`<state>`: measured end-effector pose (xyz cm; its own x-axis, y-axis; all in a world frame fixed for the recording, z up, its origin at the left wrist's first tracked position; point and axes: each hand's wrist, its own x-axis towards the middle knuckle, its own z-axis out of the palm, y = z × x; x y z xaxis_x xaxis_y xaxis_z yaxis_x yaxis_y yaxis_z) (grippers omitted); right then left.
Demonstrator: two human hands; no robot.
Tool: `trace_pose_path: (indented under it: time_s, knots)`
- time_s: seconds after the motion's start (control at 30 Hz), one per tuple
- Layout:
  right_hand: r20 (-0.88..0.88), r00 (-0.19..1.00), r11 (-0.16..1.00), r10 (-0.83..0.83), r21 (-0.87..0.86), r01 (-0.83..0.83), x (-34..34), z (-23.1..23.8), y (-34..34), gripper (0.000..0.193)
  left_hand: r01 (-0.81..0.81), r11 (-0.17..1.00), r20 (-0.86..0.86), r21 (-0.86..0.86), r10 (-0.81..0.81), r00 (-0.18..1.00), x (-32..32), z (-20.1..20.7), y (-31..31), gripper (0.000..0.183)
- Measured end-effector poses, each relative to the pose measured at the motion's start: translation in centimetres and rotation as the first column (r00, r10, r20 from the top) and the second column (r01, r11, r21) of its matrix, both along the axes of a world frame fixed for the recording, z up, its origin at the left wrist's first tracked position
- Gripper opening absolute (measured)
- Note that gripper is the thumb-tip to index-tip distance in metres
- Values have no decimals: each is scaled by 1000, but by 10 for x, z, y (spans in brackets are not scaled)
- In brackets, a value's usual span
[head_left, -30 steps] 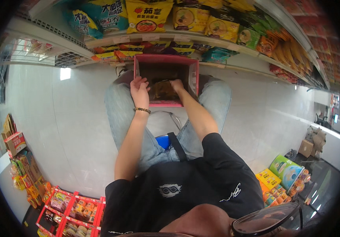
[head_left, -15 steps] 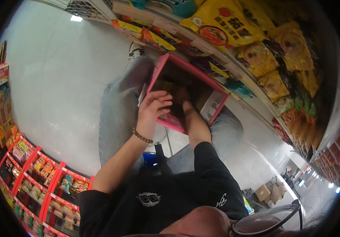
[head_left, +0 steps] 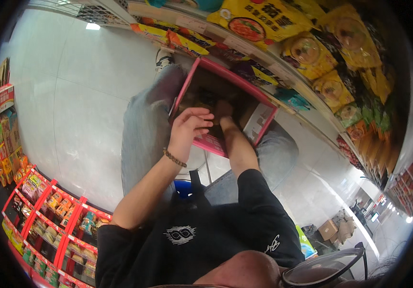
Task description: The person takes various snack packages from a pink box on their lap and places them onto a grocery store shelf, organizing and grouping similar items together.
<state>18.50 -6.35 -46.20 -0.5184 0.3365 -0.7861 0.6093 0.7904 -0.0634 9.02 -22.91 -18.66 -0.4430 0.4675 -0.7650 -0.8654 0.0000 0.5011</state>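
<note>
An open pink cardboard box (head_left: 264, 130) with a dark inside rests between my knees. Over its near left rim hovers my left hand (head_left: 189, 130), open, its fingers stretched out and slightly apart with nothing in them; a brown beaded bracelet (head_left: 174, 158) circles that wrist. My right hand (head_left: 224, 111) reaches down inside the box. Its fingers are lost in shadow, so what it touches or holds cannot be made out. Some dim, yellowish contents (head_left: 198, 102) show faintly beside it in the box.
Along the far right runs a shelf (head_left: 283, 62) with yellow noodle packets (head_left: 307, 54) above and more coloured packets (head_left: 187, 42) below, close to the box. Red-framed snack racks (head_left: 55, 225) stand at lower left. A blue seat (head_left: 183, 188) shows beneath me.
My left hand has shifted slightly right along the box rim. My right hand stays deep in the box. The whole view has turned a little.
</note>
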Motion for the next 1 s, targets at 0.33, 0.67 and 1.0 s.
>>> trace_pose_path:
  time_s: [0.33,0.67,1.0]
  knots:
    - [-516,856,998,-14,48,45,38,68,-9,52,141,978,-540,-151,-201,818,29,-50,35,26]
    - [-859,484,982,-167,-103,157,126,268,24,38,383,847,-848,-370,-476,233,28,-38,60,82]
    - [-973,220,983,-65,-24,184,125,300,4,35,466,830,-839,-306,-466,280,44,-11,30,38]
